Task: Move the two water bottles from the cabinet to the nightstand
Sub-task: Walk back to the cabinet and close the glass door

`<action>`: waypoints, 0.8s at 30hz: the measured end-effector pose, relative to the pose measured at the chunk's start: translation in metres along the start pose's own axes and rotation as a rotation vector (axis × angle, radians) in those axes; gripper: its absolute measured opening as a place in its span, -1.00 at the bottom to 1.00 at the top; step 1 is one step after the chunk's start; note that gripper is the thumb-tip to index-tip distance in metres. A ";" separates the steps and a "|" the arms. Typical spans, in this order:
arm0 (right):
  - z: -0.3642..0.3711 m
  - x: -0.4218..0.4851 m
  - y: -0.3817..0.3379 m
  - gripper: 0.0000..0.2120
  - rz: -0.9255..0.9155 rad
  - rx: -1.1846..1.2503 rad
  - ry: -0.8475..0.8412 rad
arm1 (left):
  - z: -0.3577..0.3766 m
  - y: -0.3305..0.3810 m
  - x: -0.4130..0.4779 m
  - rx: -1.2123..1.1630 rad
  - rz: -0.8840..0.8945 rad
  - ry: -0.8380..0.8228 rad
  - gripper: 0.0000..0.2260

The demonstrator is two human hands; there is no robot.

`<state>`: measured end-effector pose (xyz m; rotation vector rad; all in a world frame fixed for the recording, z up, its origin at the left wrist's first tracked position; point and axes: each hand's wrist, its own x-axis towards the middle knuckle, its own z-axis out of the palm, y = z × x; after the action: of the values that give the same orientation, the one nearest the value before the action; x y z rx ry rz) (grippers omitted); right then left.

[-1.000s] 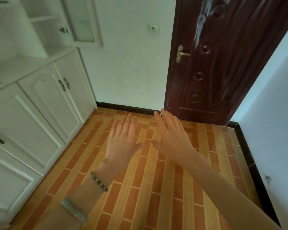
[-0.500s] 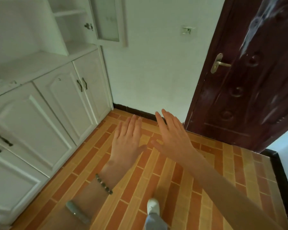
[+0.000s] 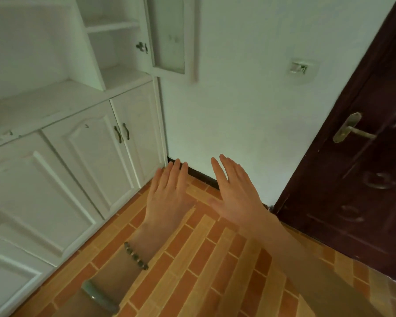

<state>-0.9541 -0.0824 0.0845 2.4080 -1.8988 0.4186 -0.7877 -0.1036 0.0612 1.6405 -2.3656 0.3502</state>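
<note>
My left hand and my right hand are held out flat in front of me over the tiled floor, fingers apart, holding nothing. A white cabinet fills the left side, with shut lower doors and open shelves above. One upper glass door hangs open. No water bottle shows on the shelves or the counter ledge. No nightstand is in view.
A dark wooden door with a brass handle stands shut at the right. A white wall with a switch plate lies straight ahead. Orange and tan tiles cover the floor.
My view has swung left and up toward the cabinet. The door has slid to the right edge. Both hands stay flat and empty, now a little further apart.
</note>
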 end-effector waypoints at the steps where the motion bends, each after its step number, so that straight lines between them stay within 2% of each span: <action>1: 0.005 0.014 0.005 -0.23 -0.003 0.000 -0.010 | 0.006 -0.004 0.012 0.002 -0.013 0.004 -0.18; 8: 0.036 0.123 0.036 -0.25 -0.062 0.037 -0.018 | 0.048 -0.044 0.107 -0.029 -0.059 -0.012 -0.22; 14: 0.061 0.242 0.059 -0.27 -0.091 0.065 -0.025 | 0.094 -0.096 0.210 0.039 -0.089 0.038 -0.19; 18: 0.074 0.326 0.072 -0.26 -0.118 0.071 0.014 | 0.113 -0.132 0.280 0.041 -0.086 0.078 -0.12; 24: 0.097 0.431 0.090 -0.20 -0.136 0.007 0.119 | 0.134 -0.176 0.367 0.090 -0.104 0.098 -0.14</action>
<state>-0.9317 -0.5326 0.0823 2.4384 -1.6770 0.5473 -0.7555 -0.5313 0.0663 1.7360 -2.2137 0.5115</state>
